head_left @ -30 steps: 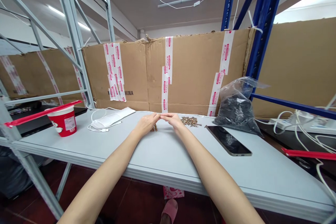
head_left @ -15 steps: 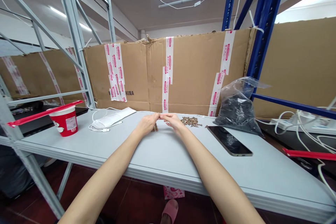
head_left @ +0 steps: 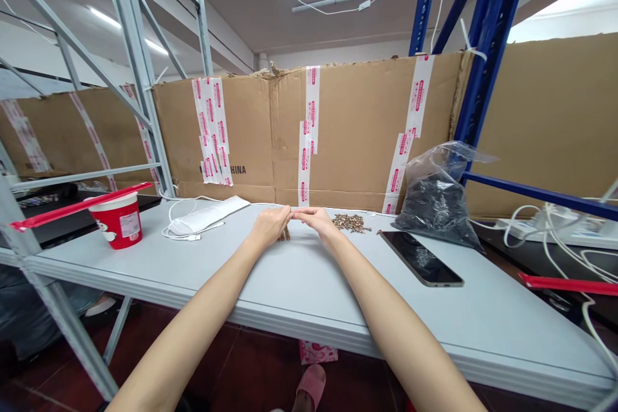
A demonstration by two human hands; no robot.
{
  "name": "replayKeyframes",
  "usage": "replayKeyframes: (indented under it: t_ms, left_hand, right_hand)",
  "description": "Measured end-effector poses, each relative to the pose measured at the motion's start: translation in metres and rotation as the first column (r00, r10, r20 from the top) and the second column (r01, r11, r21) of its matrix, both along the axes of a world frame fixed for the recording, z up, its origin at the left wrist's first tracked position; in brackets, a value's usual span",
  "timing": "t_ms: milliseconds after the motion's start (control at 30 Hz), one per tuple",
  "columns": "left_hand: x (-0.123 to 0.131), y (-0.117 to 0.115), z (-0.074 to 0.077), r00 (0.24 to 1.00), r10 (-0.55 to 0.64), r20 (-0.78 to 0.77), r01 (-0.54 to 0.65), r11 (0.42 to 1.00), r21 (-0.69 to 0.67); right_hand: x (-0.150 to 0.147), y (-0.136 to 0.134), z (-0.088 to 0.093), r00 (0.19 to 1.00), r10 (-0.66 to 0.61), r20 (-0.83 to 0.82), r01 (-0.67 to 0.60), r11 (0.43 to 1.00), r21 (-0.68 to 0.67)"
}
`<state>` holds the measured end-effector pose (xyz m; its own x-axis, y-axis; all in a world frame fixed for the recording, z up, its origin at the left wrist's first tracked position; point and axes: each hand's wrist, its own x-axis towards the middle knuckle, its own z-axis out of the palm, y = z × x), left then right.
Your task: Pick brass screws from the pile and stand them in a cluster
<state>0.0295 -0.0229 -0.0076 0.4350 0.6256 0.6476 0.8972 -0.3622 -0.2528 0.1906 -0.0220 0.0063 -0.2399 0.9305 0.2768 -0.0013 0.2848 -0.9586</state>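
My left hand (head_left: 269, 224) is curled closed over the grey tabletop (head_left: 290, 283), its fingertips meeting those of my right hand (head_left: 316, 220). Whatever the two pinches hold is too small to make out. Several small brass-coloured metal pieces (head_left: 286, 234) show beside and partly under my left hand, which hides the rest of them. Just right of my right hand lies a loose pile of similar small brass-coloured parts (head_left: 351, 223).
A black phone (head_left: 421, 259) lies on the right, with a clear bag of black bits (head_left: 437, 206) behind it. To the left are a white cable (head_left: 183, 235) and a red cup (head_left: 118, 222). A cardboard wall (head_left: 357, 135) closes off the back.
My right fingers have drawn in slightly at the point where the hands meet. Both hands otherwise keep their place, and the objects on the table have not moved.
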Motion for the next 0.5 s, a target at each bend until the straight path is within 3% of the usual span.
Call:
replayKeyframes:
  t_ms: [200, 500]
  left_hand:
    - [-0.0014, 0.0012, 0.0003, 0.988, -0.155, 0.010, 0.155, 0.983, -0.094]
    - [-0.0026, -0.0003, -0.0013, 0.997, -0.070, -0.031, 0.070, 0.997, -0.028]
  right_hand:
    - [0.0017, 0.0021, -0.0004, 0.998, -0.057, -0.029, 0.056, 0.998, -0.022]
    - [-0.0030, 0.0062, -0.0043, 0.997, -0.030, -0.075, 0.030, 0.999, 0.009]
